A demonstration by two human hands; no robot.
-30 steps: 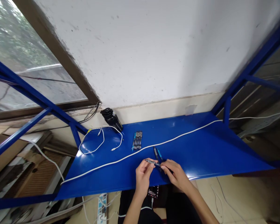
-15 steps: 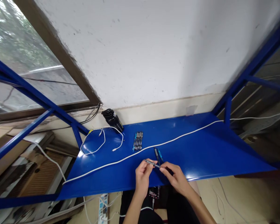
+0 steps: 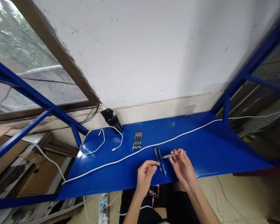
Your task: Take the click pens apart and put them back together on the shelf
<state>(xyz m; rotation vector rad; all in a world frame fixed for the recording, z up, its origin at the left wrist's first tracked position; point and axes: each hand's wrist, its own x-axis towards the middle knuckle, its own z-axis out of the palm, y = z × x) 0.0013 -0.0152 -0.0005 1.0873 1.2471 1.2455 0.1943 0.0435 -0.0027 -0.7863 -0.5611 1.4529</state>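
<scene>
My right hand [image 3: 183,168] pinches a slim grey-and-silver pen [image 3: 173,155] between its fingertips, above the blue tabletop. My left hand [image 3: 145,177] holds nothing, its fingers slightly curled just left of a dark pen [image 3: 157,159]. A blue pen [image 3: 162,164] lies beside that dark pen, between my hands. Farther back, several pens [image 3: 137,140] lie side by side in a tight row. A long white cable [image 3: 140,149] runs across the tabletop behind my hands.
A black bottle [image 3: 111,119] and a coiled white cable [image 3: 100,140] sit at the table's left end, against the wall. Blue metal frame bars flank the table. Below its front edge are a circuit board [image 3: 154,191] and a power strip [image 3: 102,208].
The grey pen has moved right and away from my left hand, and only my right hand holds it now. My hands have moved apart, and the blue pen now lies uncovered.
</scene>
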